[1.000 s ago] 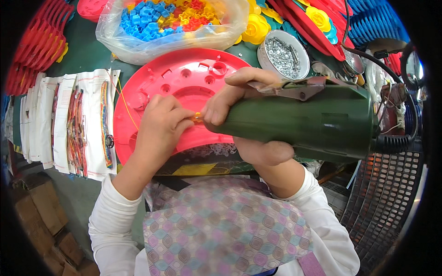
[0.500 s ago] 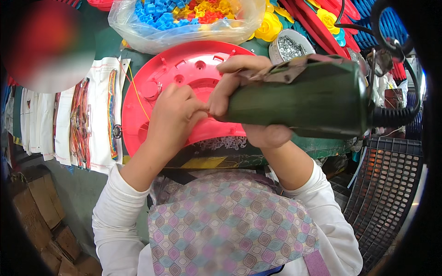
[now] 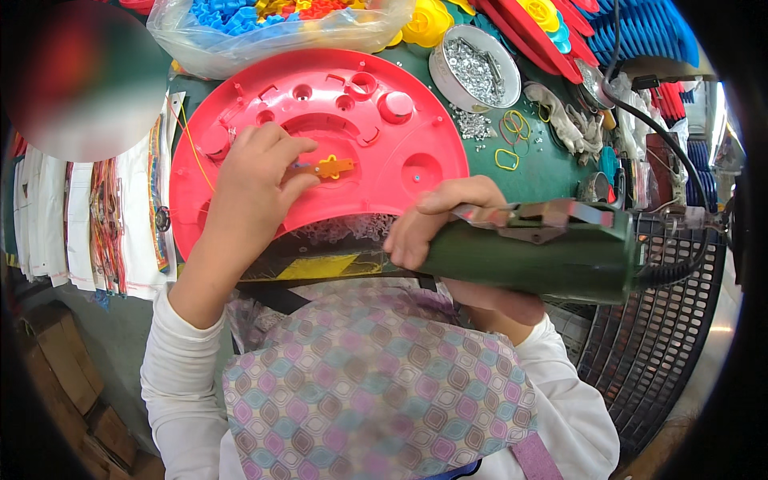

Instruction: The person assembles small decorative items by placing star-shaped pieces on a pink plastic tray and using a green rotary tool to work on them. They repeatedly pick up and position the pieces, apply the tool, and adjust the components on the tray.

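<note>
A round red plastic part point(image 3: 416, 128) with holes and raised ribs lies on the green bench. My left hand point(image 3: 254, 182) rests on it and pinches a small orange and yellow piece point(image 3: 328, 167) against its middle. My right hand point(image 3: 436, 220) is wrapped around a thick green electric screwdriver point(image 3: 536, 252), held level just in front of the red part's near edge, clear of the small piece. A black cord runs from the tool's right end.
A clear bag of blue, yellow and red plastic pieces point(image 3: 272, 24) lies behind the red part. A round tin of screws point(image 3: 476, 68) stands at the back right, with loose screws and rubber bands point(image 3: 512, 140) beside it. Printed sheets point(image 3: 104, 208) lie at left. A black mesh basket point(image 3: 656, 336) sits at right.
My right hand has drawn the green screwdriver back toward me and to the right, off the small piece. My left hand still holds that piece on the red part.
</note>
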A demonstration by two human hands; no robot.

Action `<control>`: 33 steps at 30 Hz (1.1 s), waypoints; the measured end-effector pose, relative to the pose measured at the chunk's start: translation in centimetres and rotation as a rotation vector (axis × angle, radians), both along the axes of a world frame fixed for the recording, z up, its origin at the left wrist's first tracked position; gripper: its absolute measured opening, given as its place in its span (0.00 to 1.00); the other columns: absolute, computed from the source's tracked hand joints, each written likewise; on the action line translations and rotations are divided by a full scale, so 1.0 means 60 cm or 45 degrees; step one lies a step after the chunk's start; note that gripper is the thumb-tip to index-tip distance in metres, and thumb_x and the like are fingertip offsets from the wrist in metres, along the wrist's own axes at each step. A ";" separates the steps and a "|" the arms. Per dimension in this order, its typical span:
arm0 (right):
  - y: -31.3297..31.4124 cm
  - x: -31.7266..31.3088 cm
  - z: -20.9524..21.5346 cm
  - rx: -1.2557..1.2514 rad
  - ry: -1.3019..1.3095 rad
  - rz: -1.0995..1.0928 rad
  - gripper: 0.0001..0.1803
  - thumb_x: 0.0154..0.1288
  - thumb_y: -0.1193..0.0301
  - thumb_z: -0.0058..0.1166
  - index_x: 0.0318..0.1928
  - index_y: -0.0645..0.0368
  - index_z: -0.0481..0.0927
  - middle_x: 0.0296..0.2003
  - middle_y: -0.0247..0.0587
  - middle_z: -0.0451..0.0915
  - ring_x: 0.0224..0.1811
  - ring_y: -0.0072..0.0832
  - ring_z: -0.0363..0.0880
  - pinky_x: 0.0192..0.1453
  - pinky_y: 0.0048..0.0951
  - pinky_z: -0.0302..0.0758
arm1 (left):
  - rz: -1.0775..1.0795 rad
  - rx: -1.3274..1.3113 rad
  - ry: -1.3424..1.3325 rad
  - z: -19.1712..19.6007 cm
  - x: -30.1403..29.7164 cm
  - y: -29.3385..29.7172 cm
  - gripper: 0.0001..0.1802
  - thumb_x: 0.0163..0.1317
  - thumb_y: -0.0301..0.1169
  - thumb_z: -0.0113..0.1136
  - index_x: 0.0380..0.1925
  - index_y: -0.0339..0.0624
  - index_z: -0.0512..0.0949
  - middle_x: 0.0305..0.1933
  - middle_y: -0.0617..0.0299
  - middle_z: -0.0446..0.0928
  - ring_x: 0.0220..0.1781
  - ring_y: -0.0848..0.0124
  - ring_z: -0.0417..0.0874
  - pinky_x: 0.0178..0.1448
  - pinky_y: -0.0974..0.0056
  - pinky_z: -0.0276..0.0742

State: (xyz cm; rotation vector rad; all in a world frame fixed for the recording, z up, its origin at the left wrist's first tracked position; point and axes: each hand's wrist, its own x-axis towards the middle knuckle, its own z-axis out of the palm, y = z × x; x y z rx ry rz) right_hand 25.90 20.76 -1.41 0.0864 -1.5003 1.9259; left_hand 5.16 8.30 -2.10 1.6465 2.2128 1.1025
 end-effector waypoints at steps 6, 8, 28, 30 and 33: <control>0.007 -0.001 0.005 0.008 -0.408 0.040 0.69 0.40 0.14 0.53 0.61 0.68 0.67 0.32 0.43 0.82 0.34 0.34 0.85 0.44 0.40 0.85 | -0.098 0.041 0.085 0.017 0.025 -0.027 0.10 0.55 0.25 0.72 0.37 0.41 0.82 0.38 0.57 0.76 0.43 0.56 0.76 0.48 0.53 0.75; 0.000 -0.006 0.007 -0.054 -0.324 0.034 0.71 0.37 0.12 0.51 0.60 0.68 0.67 0.30 0.44 0.82 0.33 0.35 0.84 0.42 0.40 0.84 | -0.189 0.031 0.035 0.021 0.041 -0.041 0.09 0.54 0.24 0.72 0.34 0.41 0.81 0.38 0.58 0.75 0.42 0.56 0.76 0.47 0.54 0.75; 0.031 -0.054 0.076 0.000 0.139 -0.163 0.71 0.39 0.09 0.40 0.63 0.63 0.68 0.27 0.42 0.80 0.29 0.35 0.81 0.39 0.40 0.83 | -0.156 0.162 0.139 0.026 0.049 0.004 0.08 0.51 0.27 0.75 0.31 0.43 0.85 0.34 0.61 0.74 0.40 0.60 0.75 0.45 0.57 0.75; 0.036 -0.060 0.073 0.013 0.077 -0.186 0.71 0.39 0.09 0.41 0.63 0.64 0.68 0.28 0.43 0.80 0.30 0.35 0.82 0.40 0.40 0.84 | -0.101 0.172 0.218 0.033 0.045 0.021 0.08 0.51 0.27 0.74 0.31 0.42 0.85 0.34 0.59 0.74 0.40 0.58 0.76 0.45 0.55 0.76; 0.045 -0.071 0.065 0.034 -0.024 -0.205 0.71 0.38 0.10 0.43 0.62 0.64 0.67 0.29 0.44 0.81 0.31 0.36 0.82 0.42 0.40 0.84 | -0.071 0.067 -0.074 0.014 0.037 0.037 0.08 0.52 0.28 0.73 0.32 0.41 0.84 0.34 0.56 0.74 0.40 0.55 0.79 0.45 0.53 0.77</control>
